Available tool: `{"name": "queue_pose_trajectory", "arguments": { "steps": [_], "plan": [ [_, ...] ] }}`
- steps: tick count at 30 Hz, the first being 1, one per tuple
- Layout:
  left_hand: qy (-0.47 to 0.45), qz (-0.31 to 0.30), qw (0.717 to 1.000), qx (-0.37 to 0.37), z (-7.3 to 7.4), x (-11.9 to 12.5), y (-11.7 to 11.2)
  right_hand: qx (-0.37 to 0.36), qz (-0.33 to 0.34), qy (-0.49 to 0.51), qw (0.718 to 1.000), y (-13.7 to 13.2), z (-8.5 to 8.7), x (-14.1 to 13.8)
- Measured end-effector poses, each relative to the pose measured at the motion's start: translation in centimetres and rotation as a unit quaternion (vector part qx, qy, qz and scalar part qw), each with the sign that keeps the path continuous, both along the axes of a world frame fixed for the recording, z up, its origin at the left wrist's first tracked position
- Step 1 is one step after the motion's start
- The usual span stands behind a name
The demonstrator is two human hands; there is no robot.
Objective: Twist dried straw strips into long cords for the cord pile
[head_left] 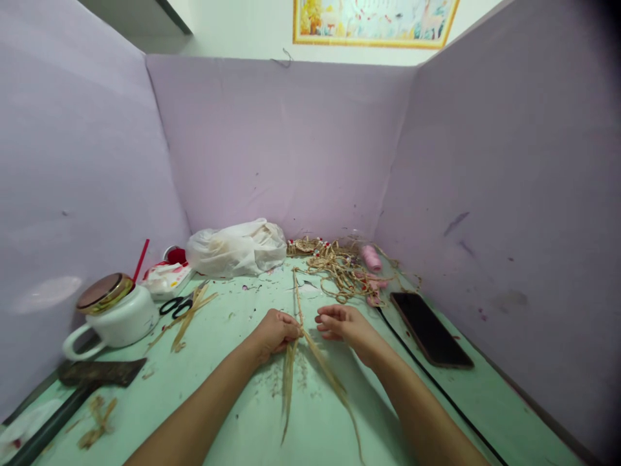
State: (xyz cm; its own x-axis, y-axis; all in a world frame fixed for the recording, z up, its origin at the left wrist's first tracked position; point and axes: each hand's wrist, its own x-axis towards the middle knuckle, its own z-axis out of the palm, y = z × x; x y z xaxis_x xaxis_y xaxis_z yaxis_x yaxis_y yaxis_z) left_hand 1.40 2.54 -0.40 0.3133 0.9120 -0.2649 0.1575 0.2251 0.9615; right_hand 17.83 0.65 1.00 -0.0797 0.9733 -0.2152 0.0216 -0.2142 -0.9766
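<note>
My left hand [280, 331] pinches a thin straw-coloured cord [297, 296] at the point where it splits into loose strands. From there the cord runs away from me along the green table. Two flat fibre strands [324, 370] hang down toward me from the pinch, one nearly straight, the other slanting right. Just right of the cord, my right hand [347, 329] hovers with its fingers apart and nothing in them. Beyond the hands lies a tangled heap of finished-looking cord [342, 270] with small red and white bits among it.
To the left stand a white mug [127, 320] with a lidded jar top, scissors [177, 307] beside loose fibre strips [190, 317], and a hammer-like tool [99, 373]. A white plastic bag [237, 249] sits at the back. Rightward are pink thread [371, 257], a phone [431, 329] and a black cable [436, 383].
</note>
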Motion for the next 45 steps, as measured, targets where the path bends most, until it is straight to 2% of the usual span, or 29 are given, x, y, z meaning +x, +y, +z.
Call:
{"name": "queue_pose_trajectory", "arguments": {
  "steps": [2, 4, 6, 9, 14, 21, 26, 33, 38, 45],
  "plan": [
    [-0.008, -0.006, 1.0, 0.005, 0.0, -0.1, 0.0, -0.045, -0.022, 0.018, 0.999, 0.3, 0.6, -1.3],
    [-0.017, -0.013, 1.0, 0.008, -0.1, -0.1, 0.0, -0.074, 0.005, 0.021, 0.997, 0.4, 0.5, -2.7],
    [-0.018, -0.019, 1.0, 0.008, -0.1, -0.1, 0.0, -0.093, 0.041, 0.024, 0.995, 0.3, -0.1, -3.9],
    [-0.013, -0.026, 1.0, 0.001, -0.3, -0.1, 0.1, -0.092, 0.034, -0.004, 0.995, 0.0, -1.2, -4.6],
    [-0.015, -0.029, 0.999, -0.004, -0.5, -0.2, 0.3, -0.038, 0.036, -0.03, 0.998, -0.3, -2.2, -3.4],
    [-0.017, -0.023, 1.0, -0.008, -0.9, -0.3, 0.4, 0.004, 0.115, -0.069, 0.991, -0.6, -3.3, -1.3],
    [-0.008, -0.029, 0.999, -0.01, -0.7, -0.1, 0.3, -0.018, 0.108, -0.081, 0.991, -0.9, -3.6, -1.0],
    [0.02, -0.018, 0.999, -0.018, -0.2, 0.3, 0.0, -0.03, 0.14, -0.061, 0.988, -1.0, -3.3, -0.7],
    [0.007, -0.015, 1.0, -0.016, -0.3, 0.3, 0.0, -0.042, 0.2, -0.03, 0.978, -1.2, -3.5, -0.6],
    [-0.003, -0.01, 1.0, -0.014, -0.5, 0.2, 0.2, -0.048, 0.174, -0.044, 0.983, -1.2, -2.8, -0.6]
  ]
}}
